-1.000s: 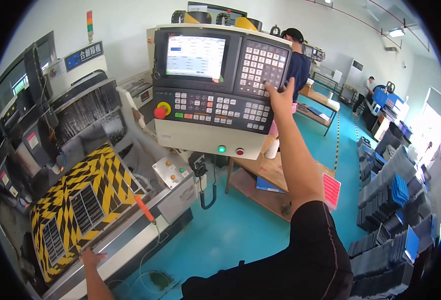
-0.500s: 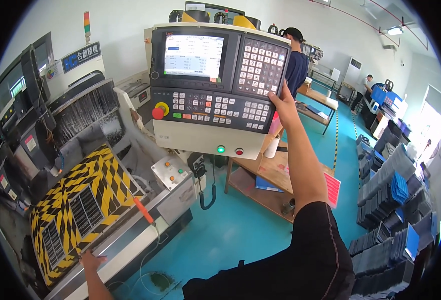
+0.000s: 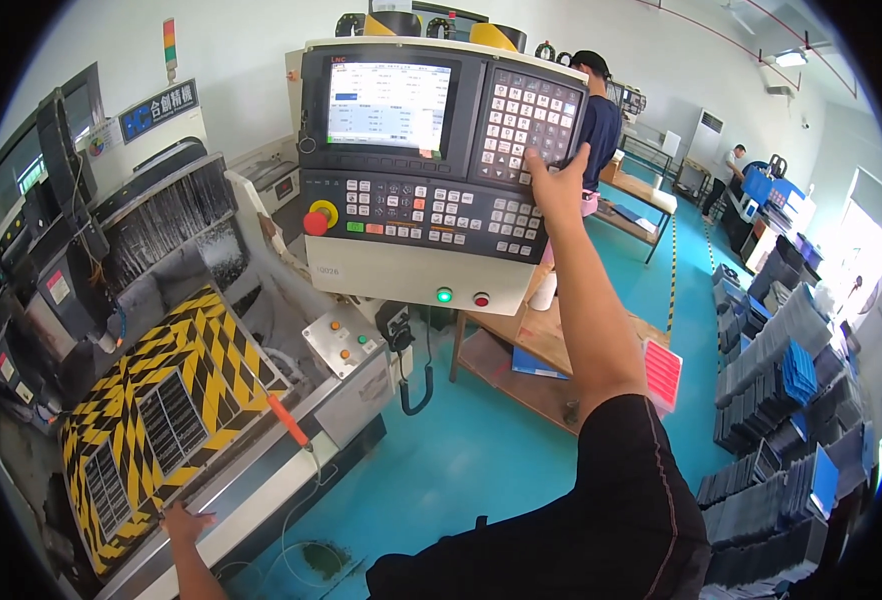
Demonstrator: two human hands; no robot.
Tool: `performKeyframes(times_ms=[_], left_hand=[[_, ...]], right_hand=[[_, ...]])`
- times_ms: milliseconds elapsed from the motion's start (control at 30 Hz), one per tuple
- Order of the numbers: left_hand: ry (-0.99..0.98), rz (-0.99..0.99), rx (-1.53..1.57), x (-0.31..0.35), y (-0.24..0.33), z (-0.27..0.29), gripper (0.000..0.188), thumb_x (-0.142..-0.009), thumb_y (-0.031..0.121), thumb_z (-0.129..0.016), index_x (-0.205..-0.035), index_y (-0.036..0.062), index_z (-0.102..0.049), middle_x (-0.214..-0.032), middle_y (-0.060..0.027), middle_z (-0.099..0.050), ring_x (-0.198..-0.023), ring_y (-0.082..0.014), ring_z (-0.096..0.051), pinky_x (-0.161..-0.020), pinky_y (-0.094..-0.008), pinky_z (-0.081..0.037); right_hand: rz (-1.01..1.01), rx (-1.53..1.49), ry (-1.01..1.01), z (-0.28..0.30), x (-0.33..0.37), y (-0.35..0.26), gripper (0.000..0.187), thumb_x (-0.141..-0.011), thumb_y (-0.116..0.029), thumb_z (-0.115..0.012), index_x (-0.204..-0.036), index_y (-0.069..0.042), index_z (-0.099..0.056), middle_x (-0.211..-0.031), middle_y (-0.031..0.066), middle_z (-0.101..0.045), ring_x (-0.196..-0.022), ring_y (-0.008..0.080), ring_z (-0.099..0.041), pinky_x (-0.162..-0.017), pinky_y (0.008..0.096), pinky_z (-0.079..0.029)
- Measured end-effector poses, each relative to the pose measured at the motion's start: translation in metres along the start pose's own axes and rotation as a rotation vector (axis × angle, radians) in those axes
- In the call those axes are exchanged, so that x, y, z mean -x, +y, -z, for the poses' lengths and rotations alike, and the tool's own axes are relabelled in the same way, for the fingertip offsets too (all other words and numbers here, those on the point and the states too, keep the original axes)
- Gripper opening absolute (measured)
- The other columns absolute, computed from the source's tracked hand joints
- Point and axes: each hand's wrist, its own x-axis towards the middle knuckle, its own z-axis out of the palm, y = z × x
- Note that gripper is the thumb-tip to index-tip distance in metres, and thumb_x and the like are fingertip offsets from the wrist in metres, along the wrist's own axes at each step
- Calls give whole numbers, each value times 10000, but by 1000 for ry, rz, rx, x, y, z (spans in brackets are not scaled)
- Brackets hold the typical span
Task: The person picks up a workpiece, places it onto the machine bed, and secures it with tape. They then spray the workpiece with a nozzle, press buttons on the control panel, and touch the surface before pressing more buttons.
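Observation:
My right hand [image 3: 559, 190] is at the right edge of a machine control panel [image 3: 416, 275]. Its thumb lies on the keypad [image 3: 521, 125], while the other fingers reach around the side, mostly hidden. Left of the keys is a lit screen [image 3: 389, 105]; below it are rows of buttons, a red emergency stop [image 3: 316, 222] and a green-lit button [image 3: 444, 296]. At lower left my left hand [image 3: 185, 522] rests on the machine's front edge with fingers apart, holding nothing. It is beside the yellow-and-black striped cover [image 3: 223, 345]. An orange-handled tool [image 3: 288, 418] lies on the ledge.
A small button box [image 3: 344, 345] and a coiled cable [image 3: 421, 395] sit under the panel. Behind it stands a wooden workbench [image 3: 501, 325] with a red tray [image 3: 662, 375]. One person [image 3: 601, 125] stands beyond, another farther back. Stacked dark trays [image 3: 771, 400] line the right.
My right hand has moved up and left, its thumb now higher on the keypad. The panel has shifted slightly. My left hand stays in place.

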Motion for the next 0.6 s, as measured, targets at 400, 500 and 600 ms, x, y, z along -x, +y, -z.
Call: performKeyframes(times_ms=[400,500,600], left_hand=[[30,-44,-4,-3,-11,-5,942,-436,459,-963,-1231,52,-664,-1209,-165,-699,-1196,-341,-605,-1091,-535,-348],[13,-35,-39,-1,-9,-5,939,-442,488,-952,-1225,53,-673,-1221,-155,-702,-1220,-336,-596,-1091,-529,-354],[-29,-23,-121,-5,-1,-3,1005,-484,569,-922,-1304,69,-628,-1263,-162,-683,-1259,-320,-585,-1108,-538,-355]], right_hand=[[-205,-536,-516,51,5,6,856,-933,55,-614,-1626,-70,-129,-1457,114,-526,-1288,191,-529,-1082,288,-392],[-245,-632,-600,59,14,8,828,-957,-27,-630,-1618,-39,-132,-1496,130,-483,-1315,205,-503,-1099,299,-382],[24,27,-329,41,67,17,896,-929,-243,-718,-1571,65,-173,-1552,281,-361,-1431,321,-390,-1178,384,-302]])
